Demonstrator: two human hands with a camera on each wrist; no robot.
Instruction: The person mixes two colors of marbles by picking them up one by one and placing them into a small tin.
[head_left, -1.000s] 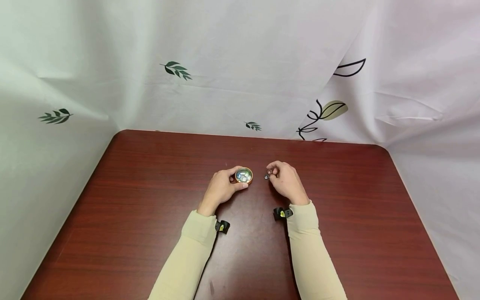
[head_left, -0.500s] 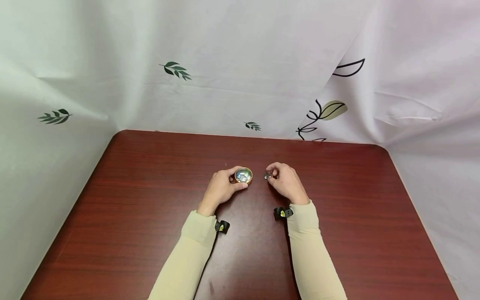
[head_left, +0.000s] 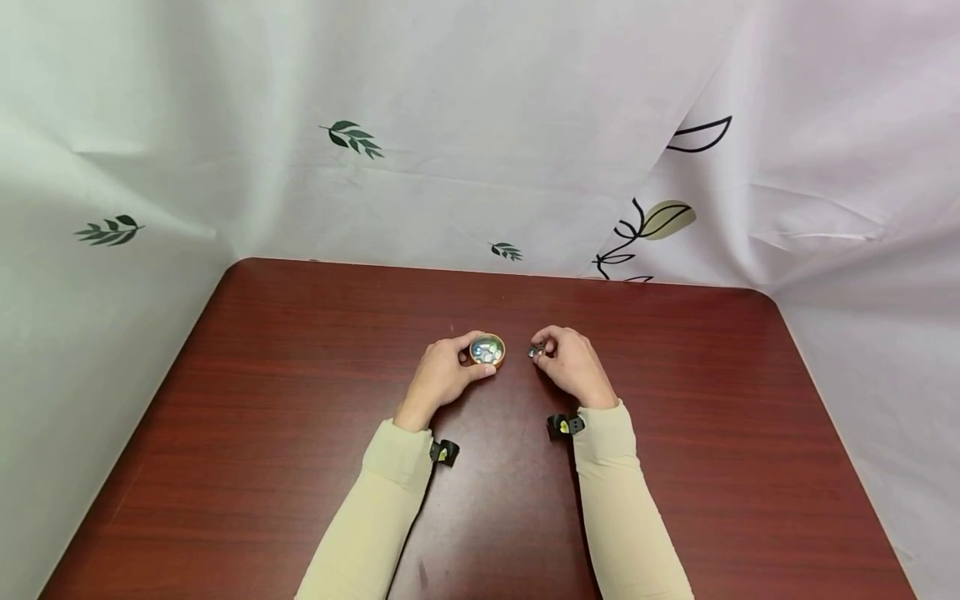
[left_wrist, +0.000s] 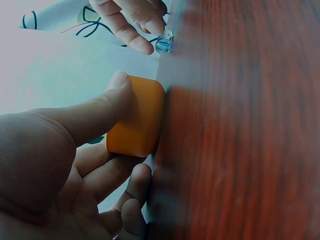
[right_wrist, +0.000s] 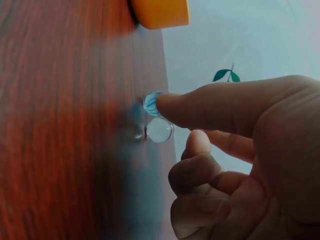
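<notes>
My left hand [head_left: 438, 375] grips a small round orange cup [left_wrist: 142, 117] on the table, thumb on the near side and fingers on the far side. Several glassy marbles [head_left: 487, 352] fill it. To the right, my right hand [head_left: 576, 365] is low over the table with bent fingers. Its thumb tip overlaps a blue-streaked glass marble [right_wrist: 151, 103] in the right wrist view. Beside that one sits a clear glass marble [right_wrist: 160, 130], close to the thumb. In the head view both lie in the gap between thumb and forefinger.
The reddish-brown wooden table [head_left: 262, 375] has rounded far corners. White cloth with leaf prints [head_left: 450, 167] hangs behind it and along both sides. Black wrist cameras [head_left: 446, 452] sit at both cuffs.
The right hand has shifted very slightly toward me, its thumb and forefinger closer around the two marbles. The left hand and cup stay in place.
</notes>
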